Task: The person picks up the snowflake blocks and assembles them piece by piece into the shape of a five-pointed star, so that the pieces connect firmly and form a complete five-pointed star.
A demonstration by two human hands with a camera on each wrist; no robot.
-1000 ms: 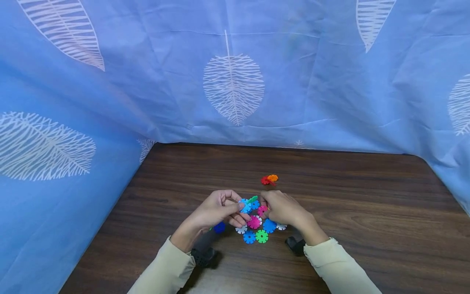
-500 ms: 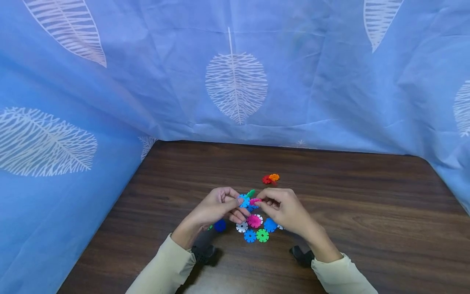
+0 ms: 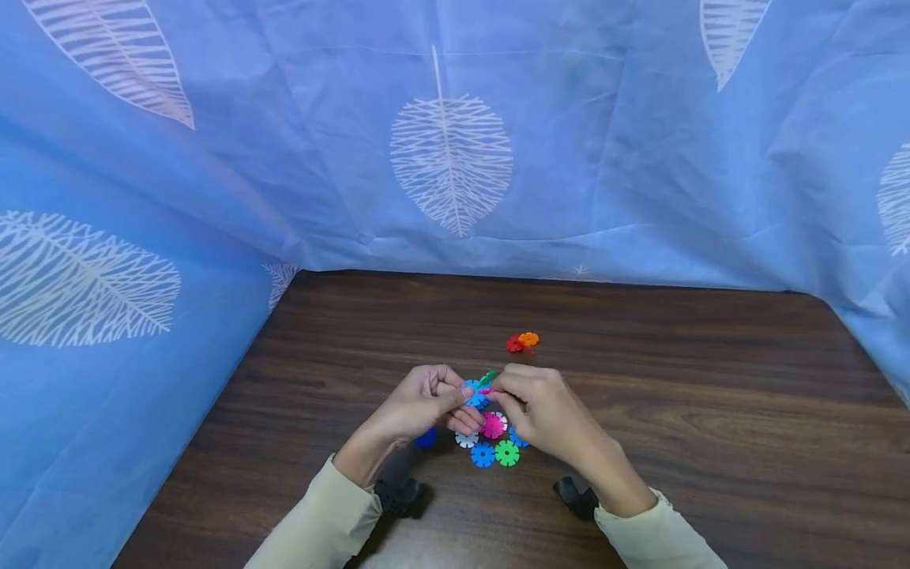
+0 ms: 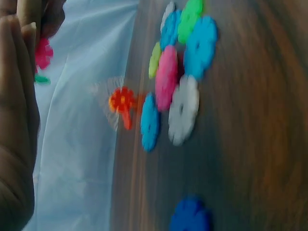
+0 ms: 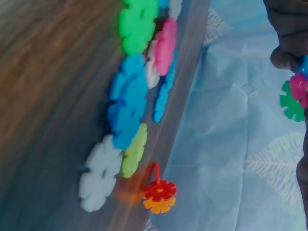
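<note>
Above the table, my left hand (image 3: 426, 403) pinches a light blue notched disc (image 3: 475, 395) between thumb and fingers. A green disc (image 3: 486, 378) stands at an angle on it, apparently joined. My right hand (image 3: 558, 411) pinches a pink disc (image 3: 484, 391), held edge-on against the blue one. Whether their slots are engaged cannot be told. In the left wrist view the pink disc (image 4: 44, 53) hangs beside the fingers, with the green disc (image 4: 42, 79) below it. The right wrist view shows the pink disc (image 5: 299, 88) in front of the green disc (image 5: 291, 103).
Under the hands lie several loose discs, among them a pink disc (image 3: 494, 425), a white disc (image 3: 466, 439) and a bright green disc (image 3: 507, 453). A dark blue disc (image 3: 425, 438) is at the left. Farther back sit joined red (image 3: 514, 344) and orange (image 3: 528, 339) discs.
My right hand has brought the pink disc up and leftward to the blue disc, turning it edge-on. My left hand has stayed nearly still with the blue and green discs.
</note>
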